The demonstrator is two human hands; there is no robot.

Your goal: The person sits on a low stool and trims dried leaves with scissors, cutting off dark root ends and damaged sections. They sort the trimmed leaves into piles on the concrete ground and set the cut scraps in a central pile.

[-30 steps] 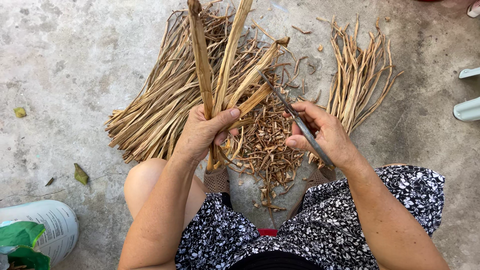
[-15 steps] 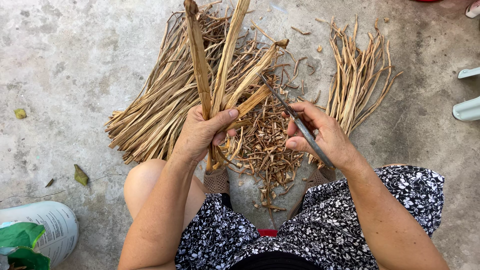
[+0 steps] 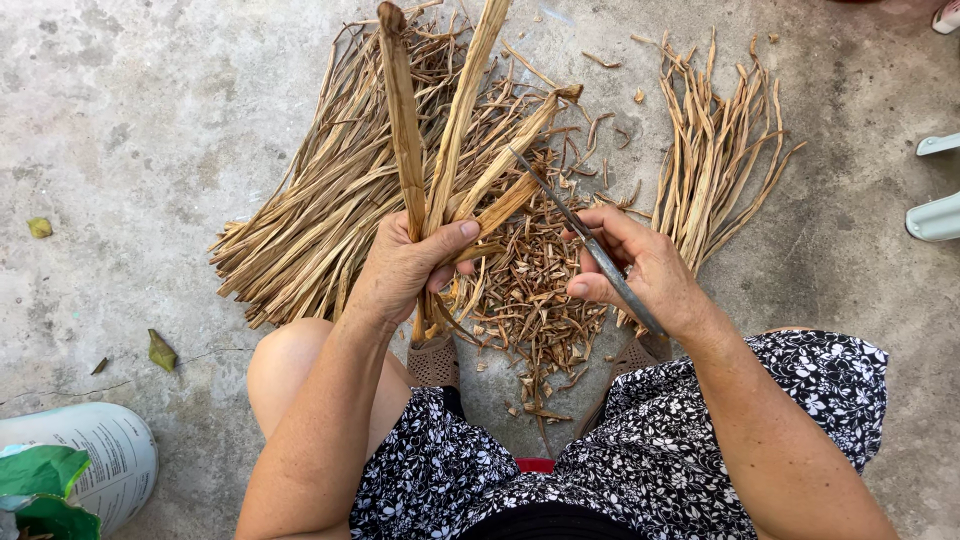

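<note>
— Held where?
— Dried stalks (image 3: 440, 150) clamped in left hand (image 3: 405, 270), tips cut off by top edge of view, above concrete floor (image 3: 130, 140).
— Right hand (image 3: 640, 270)?
— Closed around thin knife (image 3: 580, 235); handle hidden in fist.
— Around?
— Trimmings pile (image 3: 530, 300) beneath, stalk heap (image 3: 320, 220) left, smaller bundle (image 3: 715, 160) right. White sack (image 3: 100, 450) cropped at bottom left corner.

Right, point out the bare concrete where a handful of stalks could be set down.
Bare concrete floor lies left of the big dried stalk pile, and between the smaller bundle and the pale chair legs. Between the knees it is crowded with trimmed scraps.
</note>
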